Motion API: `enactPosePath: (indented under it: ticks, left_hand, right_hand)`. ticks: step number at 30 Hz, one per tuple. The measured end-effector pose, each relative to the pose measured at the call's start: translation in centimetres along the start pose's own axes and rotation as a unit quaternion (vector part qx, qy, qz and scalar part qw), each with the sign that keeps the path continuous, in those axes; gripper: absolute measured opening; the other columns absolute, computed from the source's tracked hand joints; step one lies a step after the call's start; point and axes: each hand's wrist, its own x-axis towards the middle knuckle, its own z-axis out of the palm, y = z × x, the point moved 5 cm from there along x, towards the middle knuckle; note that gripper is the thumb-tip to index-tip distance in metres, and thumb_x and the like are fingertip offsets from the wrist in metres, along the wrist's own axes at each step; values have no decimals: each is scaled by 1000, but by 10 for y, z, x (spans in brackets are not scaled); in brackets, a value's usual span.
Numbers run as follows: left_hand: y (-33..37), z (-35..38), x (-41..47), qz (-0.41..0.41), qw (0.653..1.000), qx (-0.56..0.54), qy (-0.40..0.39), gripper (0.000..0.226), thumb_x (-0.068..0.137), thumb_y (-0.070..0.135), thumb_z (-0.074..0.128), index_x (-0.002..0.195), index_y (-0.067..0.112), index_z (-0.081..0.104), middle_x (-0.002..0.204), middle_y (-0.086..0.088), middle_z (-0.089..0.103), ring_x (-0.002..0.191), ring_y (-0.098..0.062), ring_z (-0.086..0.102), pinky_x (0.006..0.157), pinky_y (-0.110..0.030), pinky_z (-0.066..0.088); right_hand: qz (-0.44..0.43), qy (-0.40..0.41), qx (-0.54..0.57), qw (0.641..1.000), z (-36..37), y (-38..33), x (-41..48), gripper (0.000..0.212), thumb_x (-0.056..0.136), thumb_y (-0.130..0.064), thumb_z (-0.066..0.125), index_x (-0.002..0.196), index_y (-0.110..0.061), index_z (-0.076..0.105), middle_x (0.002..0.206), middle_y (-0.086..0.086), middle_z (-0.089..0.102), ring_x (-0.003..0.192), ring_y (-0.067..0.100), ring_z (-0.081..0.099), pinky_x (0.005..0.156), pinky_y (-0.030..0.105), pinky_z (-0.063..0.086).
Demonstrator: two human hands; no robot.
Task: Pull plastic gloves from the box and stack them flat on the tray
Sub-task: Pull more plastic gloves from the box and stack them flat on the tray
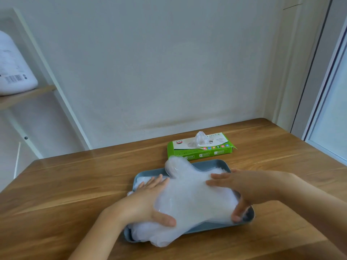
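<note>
Pressing both open palms, left hand (pixel 148 197) and right hand (pixel 244 186), I flatten the gloves (pixel 193 199) heaped on the tray (pixel 216 163); the box (pixel 201 147) offers another.

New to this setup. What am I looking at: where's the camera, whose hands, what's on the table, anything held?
There is no machine here. A person works with bare hands, and the single picture comes from a wide-angle camera worn on their head, looking forward and down. On the wooden table lies a blue-grey tray with a pile of thin plastic gloves that spills over its near edge. Behind it sits a green and white glove box, one glove poking out of its slot. The left hand and right hand both lie flat on the pile, pressing it down; neither grips anything.
</note>
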Motion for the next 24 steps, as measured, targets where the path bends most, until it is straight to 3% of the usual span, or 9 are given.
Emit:
enactPosePath:
  ticks: [2,4,6,8,10,13,20,22,24]
  left_hand:
    - [-10,-14,-6,-11,1000,-14,-10,127,50,80,63,154,36,4,158,22,-6,147,-5,-3,119,-27,7]
    - [-13,-33,-9,-4,1000,-21,6,103,67,64,72,152,34,23,157,20,18,143,-3,21,113,-19,19]
    - [-13,-57,-4,-4,997,-41,58,81,77,57,70,147,31,37,149,19,37,135,-1,37,105,-15,29]
    - [-13,-80,6,-7,990,-72,123,65,82,53,66,140,31,46,142,19,45,131,-1,42,102,-15,32]
    - [-13,-97,24,3,980,-93,176,51,86,50,64,133,32,54,137,17,51,127,-2,46,105,-21,36]
    - [-10,-108,62,32,970,-140,198,40,91,39,63,130,31,56,134,14,56,125,-3,50,107,-26,38]
    - [-9,-101,136,56,970,-163,174,53,93,30,63,142,29,45,147,10,45,136,-6,39,112,-24,30]
    - [-8,-95,148,62,970,-178,151,58,91,29,66,144,29,43,146,9,44,135,-7,39,112,-23,30]
    - [-10,-88,155,64,974,-179,127,62,88,31,68,145,29,42,144,11,44,134,-6,38,113,-24,28]
  right_hand:
    - [12,-10,10,1000,-12,5,-3,96,73,-51,75,148,-47,16,154,-24,17,143,12,20,115,41,21]
    - [3,24,47,999,-30,8,2,73,74,-50,74,138,-43,41,139,-21,46,126,5,45,108,30,36]
    - [-12,149,121,981,-57,14,16,35,81,-43,71,114,-37,63,110,-19,65,99,-5,59,91,16,46]
    - [-18,284,142,948,-82,25,35,13,88,-31,65,101,-29,69,94,-19,66,83,-7,58,72,6,42]
    - [-11,353,140,925,-97,34,62,17,93,-23,58,107,-26,68,104,-11,63,85,0,54,70,13,37]
    - [9,364,122,923,-104,45,99,24,94,-21,57,117,-24,64,122,1,54,104,15,48,82,22,33]
    - [27,346,153,925,-90,64,137,59,85,-19,65,140,-28,44,148,3,31,133,24,33,103,30,32]
    - [14,356,173,918,-90,68,140,63,84,-18,66,141,-31,43,148,-1,31,133,21,36,101,26,33]
    - [7,367,183,912,-90,72,143,51,82,-17,68,129,-26,55,134,-3,44,114,16,47,82,14,34]
